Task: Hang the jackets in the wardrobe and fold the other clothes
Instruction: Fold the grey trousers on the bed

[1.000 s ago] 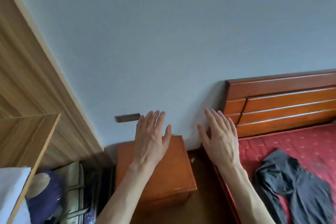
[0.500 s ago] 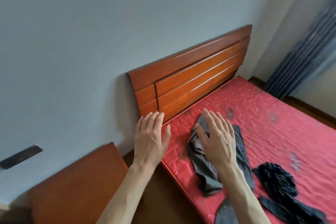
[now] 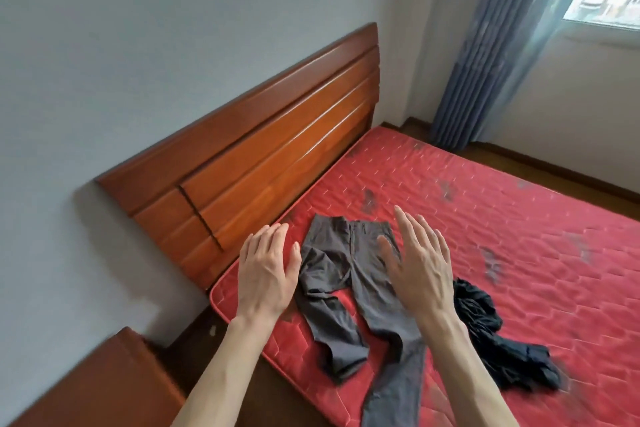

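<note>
A wooden nightstand (image 3: pixel 93 381) sits at the lower left, against the wall beside the headboard (image 3: pixel 263 135). The left hand (image 3: pixel 266 270) hangs in the air with fingers straight and relaxed, holding nothing, above the near edge of the red mattress (image 3: pixel 502 218). Grey trousers (image 3: pixel 346 288) lie spread on the mattress between the hands, waistband toward the headboard. The right hand (image 3: pixel 419 263) hovers over them, fingers spread, empty. A crumpled black garment (image 3: pixel 498 333) lies just right of the trousers. A blue curtain (image 3: pixel 502 45) hangs by the window.
</note>
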